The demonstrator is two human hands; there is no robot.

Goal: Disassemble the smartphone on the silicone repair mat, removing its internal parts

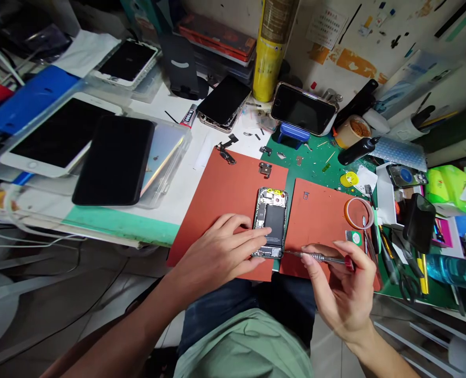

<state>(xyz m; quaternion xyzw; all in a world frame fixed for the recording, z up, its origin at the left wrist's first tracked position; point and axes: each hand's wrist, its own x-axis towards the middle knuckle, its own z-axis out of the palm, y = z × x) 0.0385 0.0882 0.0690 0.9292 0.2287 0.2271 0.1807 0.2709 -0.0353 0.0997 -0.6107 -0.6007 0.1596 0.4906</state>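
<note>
An opened smartphone [274,223], its battery and boards bare, lies near the front edge across the gap between two reddish-brown mats. Over its left side and lower end, my left hand [233,244] presses with fingers extended, thumb at the bottom edge, steadying it. My right hand [341,283] pinches a slim screwdriver [323,258] with a ribbed metal handle and a red end. The tool points left, its thin tip at the phone's lower right corner; exact contact is too small to tell. Small phone parts [265,169] lie beyond the phone.
Left of the mats, a black tablet-like panel [115,160] and a white-framed tablet [55,134] rest on plastic cases. A propped phone [304,108] stands behind. Right are a tape roll [358,212], scissors [409,287] and a blue bottle [455,270]. A yellow can [270,58] stands at the back.
</note>
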